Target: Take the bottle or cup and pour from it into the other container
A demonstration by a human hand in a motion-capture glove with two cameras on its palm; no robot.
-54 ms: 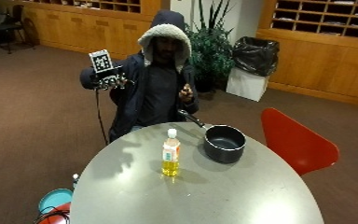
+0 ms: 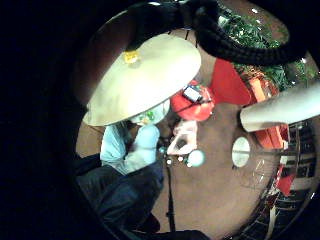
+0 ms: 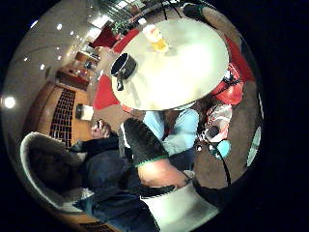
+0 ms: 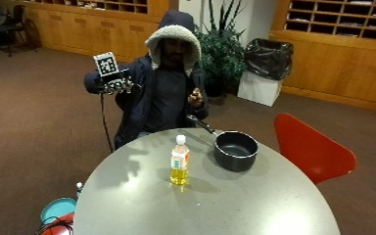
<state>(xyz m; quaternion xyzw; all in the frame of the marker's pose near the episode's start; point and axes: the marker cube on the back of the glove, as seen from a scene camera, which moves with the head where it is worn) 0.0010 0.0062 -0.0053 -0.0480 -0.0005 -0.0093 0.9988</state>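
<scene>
Outside view: a hooded person seated at the far edge of a round grey counter (image 4: 240,205) raises the gloved right hand (image 4: 113,84) to shoulder height, well apart from everything on the counter and holding nothing. Whether its fingers are spread or curled cannot be told from here; the thumb-side palm view shows one black-gloved finger (image 3: 141,141) extended rather than clenched.

Below and forward of the fingers, the bottle (image 4: 179,167) stands upright near the middle of the counter, white cap on, yellow liquid in its lower part. It appears set there as the thing to be lifted, with bare counter on all sides, so a reach down from above or from the person's side looks unobstructed. Just beyond the bottle on its far side from the fingers sits the dark saucepan (image 4: 235,150), open mouth up, handle angled back toward the person's bare hand (image 4: 195,98), apart from the bottle. That gap seems to leave room to tip the bottle over the rim without knocking the pan.

A red chair (image 4: 310,152) stands off the counter's edge, farther still, past the pan. Nothing has been picked up yet.
</scene>
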